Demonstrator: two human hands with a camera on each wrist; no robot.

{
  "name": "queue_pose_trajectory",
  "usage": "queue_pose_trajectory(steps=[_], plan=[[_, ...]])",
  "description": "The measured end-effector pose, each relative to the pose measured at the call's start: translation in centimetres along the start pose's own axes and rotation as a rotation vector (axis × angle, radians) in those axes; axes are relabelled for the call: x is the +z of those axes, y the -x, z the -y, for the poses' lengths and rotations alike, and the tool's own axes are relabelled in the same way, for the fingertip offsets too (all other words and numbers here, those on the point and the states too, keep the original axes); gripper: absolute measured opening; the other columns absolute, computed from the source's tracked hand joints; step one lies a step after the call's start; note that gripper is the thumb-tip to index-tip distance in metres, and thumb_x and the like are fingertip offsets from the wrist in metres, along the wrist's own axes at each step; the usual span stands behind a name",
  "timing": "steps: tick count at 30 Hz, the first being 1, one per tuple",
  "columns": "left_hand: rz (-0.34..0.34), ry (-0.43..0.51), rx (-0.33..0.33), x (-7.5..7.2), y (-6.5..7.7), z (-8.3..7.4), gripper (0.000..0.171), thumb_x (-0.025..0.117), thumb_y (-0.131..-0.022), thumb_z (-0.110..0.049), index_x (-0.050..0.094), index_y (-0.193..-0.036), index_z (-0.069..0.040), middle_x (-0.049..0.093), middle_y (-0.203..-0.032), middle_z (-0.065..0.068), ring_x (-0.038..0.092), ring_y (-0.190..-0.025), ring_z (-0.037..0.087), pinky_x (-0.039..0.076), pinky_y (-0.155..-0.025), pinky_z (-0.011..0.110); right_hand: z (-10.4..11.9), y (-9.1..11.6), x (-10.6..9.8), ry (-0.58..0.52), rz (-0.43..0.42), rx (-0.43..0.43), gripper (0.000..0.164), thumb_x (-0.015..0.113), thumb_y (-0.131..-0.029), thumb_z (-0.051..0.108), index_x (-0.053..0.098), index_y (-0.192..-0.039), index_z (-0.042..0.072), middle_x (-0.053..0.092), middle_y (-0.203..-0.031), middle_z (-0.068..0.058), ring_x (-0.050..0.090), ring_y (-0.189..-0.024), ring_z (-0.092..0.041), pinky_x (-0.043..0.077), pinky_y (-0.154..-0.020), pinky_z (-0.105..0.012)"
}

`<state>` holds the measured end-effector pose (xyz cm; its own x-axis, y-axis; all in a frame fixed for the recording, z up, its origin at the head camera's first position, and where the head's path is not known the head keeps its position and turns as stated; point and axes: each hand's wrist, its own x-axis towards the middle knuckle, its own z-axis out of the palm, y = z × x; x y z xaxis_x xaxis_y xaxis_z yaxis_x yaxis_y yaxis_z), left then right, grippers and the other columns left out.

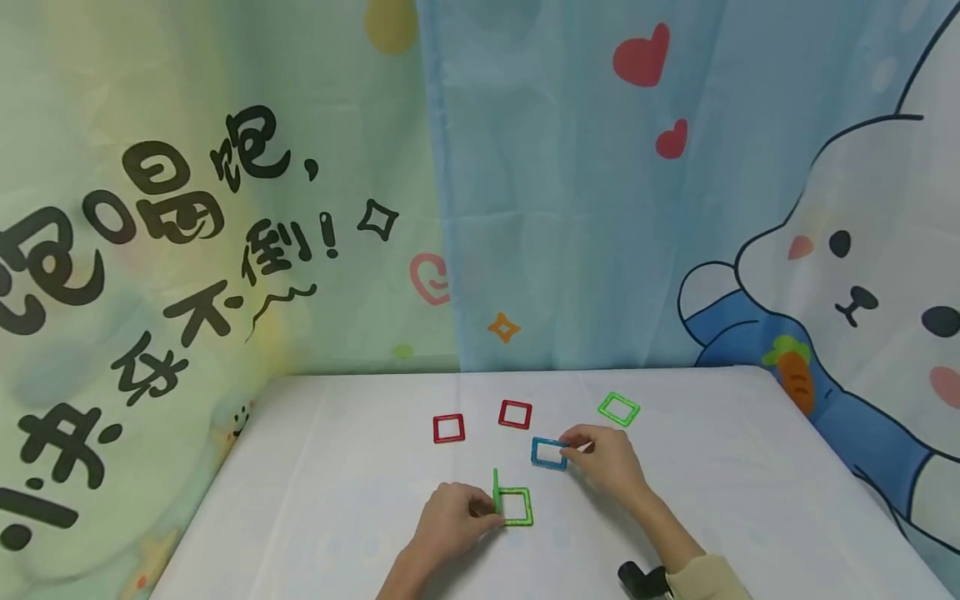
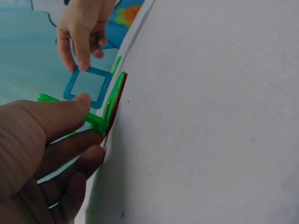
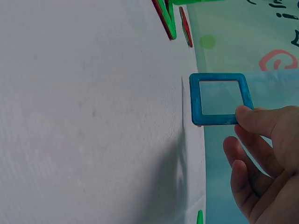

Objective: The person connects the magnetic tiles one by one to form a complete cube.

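Blue square [image 3: 196, 99]: one; hanging above the table [image 1: 337, 500], the right hand [image 1: 603, 457] pinching its right edge; sides looking about equal, giving no long axis.
Flat green square [image 1: 528, 507]: one; lying nearest the person.
Upright green square [image 1: 496, 492]: one; standing along the flat one's left edge, the left hand [image 1: 453, 518] pinching its near end.
Relation: blue square sitting apart, beyond and rightward of both greens, its free left edge facing left.
Red squares [image 1: 448, 416]: two; lying farther off.
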<state>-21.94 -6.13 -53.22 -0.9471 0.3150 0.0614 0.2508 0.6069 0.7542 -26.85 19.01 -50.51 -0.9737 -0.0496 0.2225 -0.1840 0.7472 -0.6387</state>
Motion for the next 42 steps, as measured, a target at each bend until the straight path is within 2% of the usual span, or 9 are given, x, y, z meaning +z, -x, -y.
queue_pose_trajectory(steps=[6,17,28,35,42], plan=[[0.005,0.008,-0.024,0.2,0.1,0.1,0.011,0.083,-0.077,-0.020,0.078,-0.083,-0.013,0.064,-0.068,-0.016,0.051,-0.060,0.003,0.044,-0.057,0.023,1.1,0.7,0.4,-0.024,0.019,-0.014,0.013,0.079,-0.080,0.007,0.076,-0.090,0.014,0.070,-0.084,0.004,0.055,-0.072,-0.013,0.047,-0.064,-0.028],[0.012,0.007,-0.016,0.1,-0.3,0.1,0.010,0.083,-0.078,-0.022,0.079,-0.083,-0.015,0.064,-0.068,-0.018,0.052,-0.061,0.003,0.044,-0.059,0.024,2.9,1.3,0.9,-0.039,0.028,-0.065,0.014,0.082,-0.077,0.009,0.076,-0.087,0.018,0.068,-0.079,0.009,0.052,-0.065,-0.009,0.045,-0.059,-0.024],[0.034,0.036,-0.013,0.0,-0.2,0.3,0.010,0.082,-0.079,-0.022,0.078,-0.083,-0.015,0.064,-0.068,-0.016,0.051,-0.059,0.003,0.044,-0.057,0.023,3.5,1.6,1.8,-0.057,0.065,-0.074,0.018,0.082,-0.076,0.007,0.075,-0.083,0.022,0.067,-0.078,0.014,0.052,-0.063,-0.007,0.045,-0.059,-0.024],[0.012,0.025,0.028,0.1,-0.2,0.6,0.009,0.083,-0.078,-0.022,0.077,-0.080,-0.015,0.064,-0.068,-0.017,0.052,-0.059,0.001,0.044,-0.056,0.023,3.8,1.7,1.9,-0.074,0.090,-0.073,0.017,0.081,-0.077,0.005,0.076,-0.085,0.019,0.067,-0.079,0.012,0.052,-0.064,-0.008,0.045,-0.060,-0.024],[0.002,0.034,0.040,0.2,-0.2,0.6,0.009,0.083,-0.078,-0.021,0.076,-0.078,-0.015,0.064,-0.067,-0.017,0.053,-0.058,-0.001,0.044,-0.055,0.022,3.7,1.8,2.2,-0.081,0.108,-0.074,0.018,0.081,-0.077,0.005,0.075,-0.084,0.020,0.068,-0.079,0.012,0.053,-0.064,-0.007,0.045,-0.060,-0.024]])
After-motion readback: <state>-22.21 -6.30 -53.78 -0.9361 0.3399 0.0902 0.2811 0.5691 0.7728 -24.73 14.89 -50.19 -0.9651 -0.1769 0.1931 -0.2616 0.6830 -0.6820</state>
